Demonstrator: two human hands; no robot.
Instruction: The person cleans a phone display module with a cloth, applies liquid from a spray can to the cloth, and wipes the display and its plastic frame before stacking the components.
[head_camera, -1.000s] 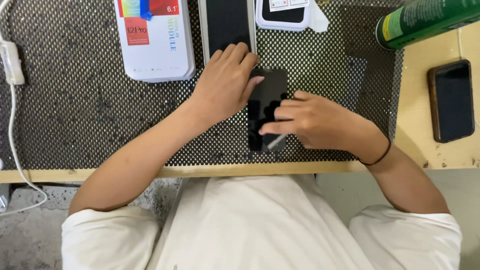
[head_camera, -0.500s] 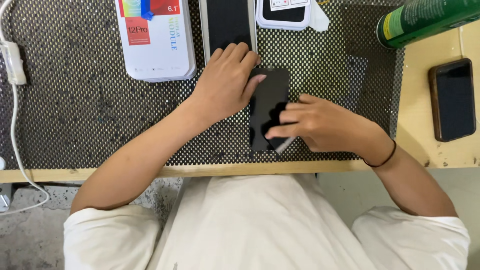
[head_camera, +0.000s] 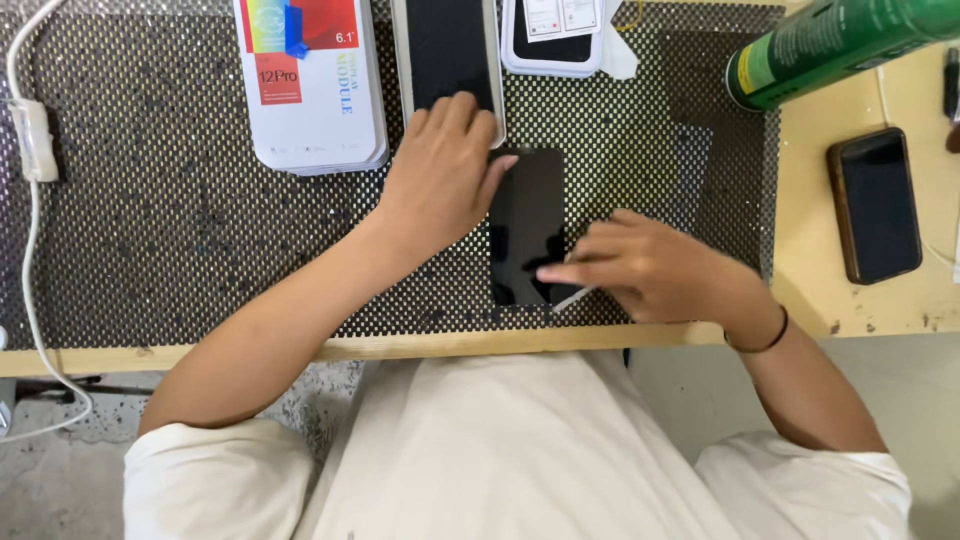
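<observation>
A person in a white shirt is working over a black rectangular glass-fronted phone (head_camera: 527, 225) that is lying flat on a black perforated rubber mat (head_camera: 180, 230), near the front edge of the pale wooden surface (head_camera: 850, 300). The phone's long axis is running from twelve to six o'clock, straight away from the body. The left hand (head_camera: 440, 180) is sitting at the phone's ten o'clock, fingers loosely together and flat on the mat, thumb pressing the phone's upper left edge. The right hand (head_camera: 650, 265) is coming in from four o'clock, its fingers curled and pinching a thin pale strip (head_camera: 572, 296) at the phone's lower right corner; it is the nearer hand to that corner. Whether the strip is a tool or a tab cannot be told. At twelve o'clock a white tray holding a dark panel (head_camera: 447, 55) is lying beside a white cardboard box (head_camera: 310, 85). A green cylindrical can (head_camera: 840, 45) and a second dark phone (head_camera: 875, 205) are resting at two and three o'clock.
</observation>
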